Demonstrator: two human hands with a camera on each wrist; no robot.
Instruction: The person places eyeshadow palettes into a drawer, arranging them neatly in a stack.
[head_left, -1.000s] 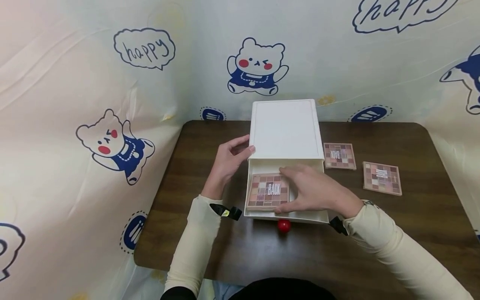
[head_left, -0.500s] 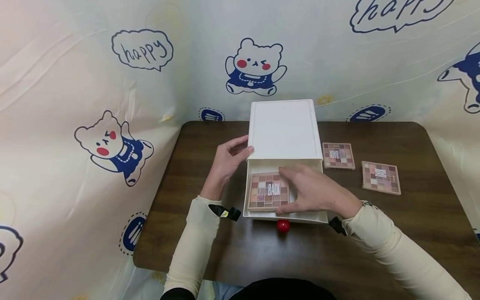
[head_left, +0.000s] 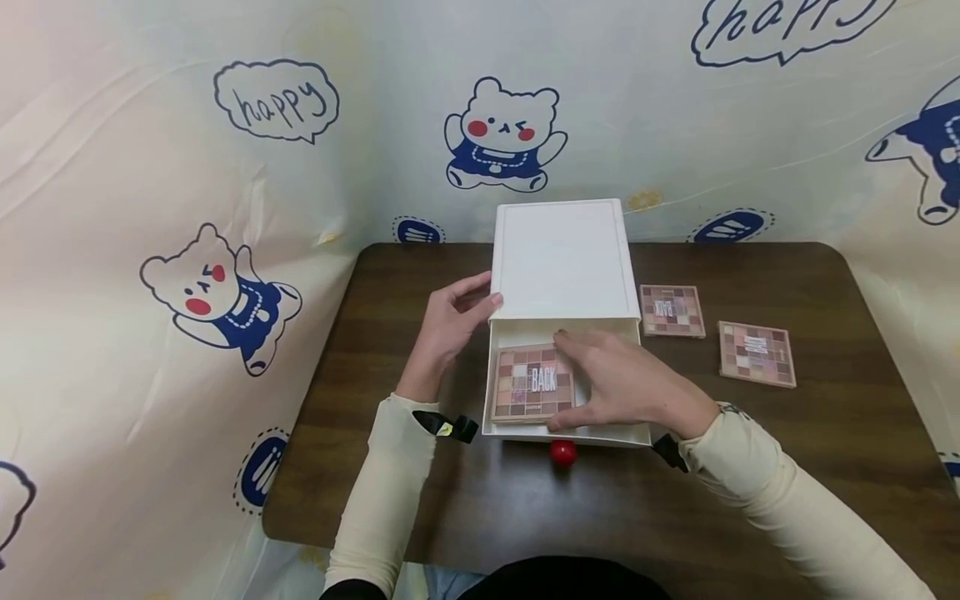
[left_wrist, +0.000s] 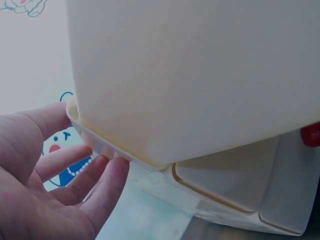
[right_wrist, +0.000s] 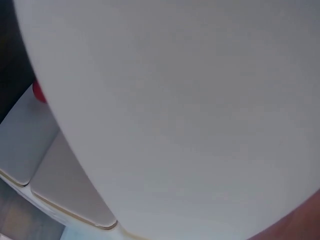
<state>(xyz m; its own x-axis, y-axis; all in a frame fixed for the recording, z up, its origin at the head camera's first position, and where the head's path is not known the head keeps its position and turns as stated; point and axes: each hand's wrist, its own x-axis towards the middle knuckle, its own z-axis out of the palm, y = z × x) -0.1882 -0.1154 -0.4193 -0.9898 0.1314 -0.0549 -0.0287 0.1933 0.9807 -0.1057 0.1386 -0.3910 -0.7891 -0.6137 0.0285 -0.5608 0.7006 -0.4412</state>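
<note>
A white drawer unit (head_left: 558,260) stands on the table with its top drawer (head_left: 630,436) pulled out towards the person. Inside that drawer, at the left, lies an eyeshadow palette (head_left: 517,385) marked BACK, its lid showing a grid of pinkish-brown squares. My right hand (head_left: 630,379) reaches in from the right and holds the palette between thumb, at the near edge, and fingers, at the far edge. The left hand (head_left: 453,329) holds the unit's left side, thumb at the front corner; in the left wrist view its fingertips (left_wrist: 119,167) touch the unit's edge. The right wrist view mostly shows the drawer's underside (right_wrist: 175,110).
Two similar palettes, a nearer one (head_left: 757,354) and one beside the unit (head_left: 672,311), lie on the brown table (head_left: 750,500) to the right. A red round knob (head_left: 562,452) shows below the open drawer. A patterned curtain (head_left: 360,125) hangs behind.
</note>
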